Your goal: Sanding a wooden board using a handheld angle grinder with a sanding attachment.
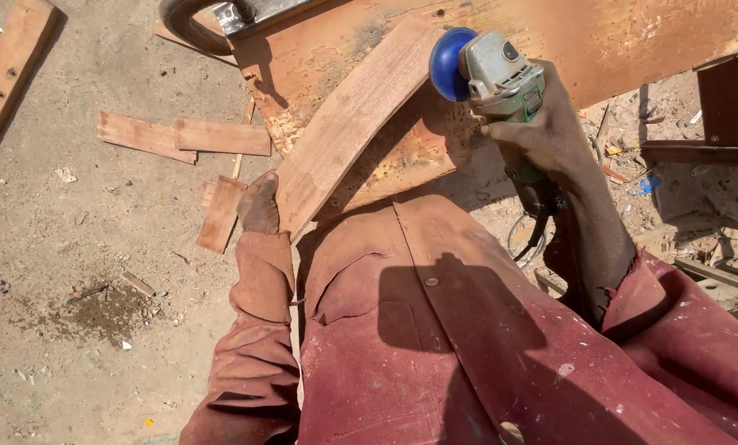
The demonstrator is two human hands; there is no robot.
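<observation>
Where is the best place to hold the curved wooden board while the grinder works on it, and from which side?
Probably the lower end of the curved wooden board, from its left edge, where the left hand grips it. That end lies nearest the body and far from the blue disc of the grinder in the right hand.

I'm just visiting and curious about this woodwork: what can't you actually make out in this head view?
- Left hand: its fingers are hidden behind the curved wooden board.
- Angle grinder: the rear handle is covered by the right hand, and the disc face is turned away.
- Grinder cable: it runs behind the arm.
- Black curved thing: cut off by the top edge.
</observation>
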